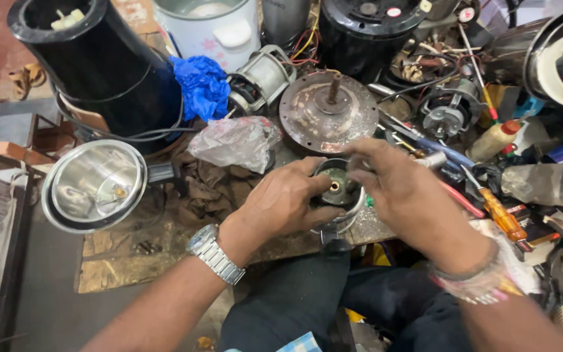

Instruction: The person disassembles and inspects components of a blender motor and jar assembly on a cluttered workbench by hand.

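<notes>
Head view shows both hands closed around a small round metal jar base [338, 189], a shiny steel cup with a dark inner disc and a brass-coloured hub at its centre, sitting near the front edge of the cluttered desk [118, 261]. The left hand [281, 205], with a metal watch on its wrist, wraps the rim from the left, fingers curled over the top edge. The right hand [402, 195] clasps it from the right, fingertips pressing on the far rim.

The piece looks rigid and moderately heavy for its size, likely thin steel with a solid fitting inside. Its polished wall probably slips under greasy fingers, so the rim and the outer wall, taken from opposite sides, seem the safest hold; the central hub looks too small to grip.

Room is tight. Just behind it lies a rusty round plate with a short shaft [328, 111], and a crumpled clear plastic bag [236, 142] sits to the left. An orange-handled screwdriver [500, 215] and other tools crowd the right. A shiny steel jar [92, 186] lies on its side well to the left. The desk's front edge runs right under the hands, so the open room is toward the person's lap.
</notes>
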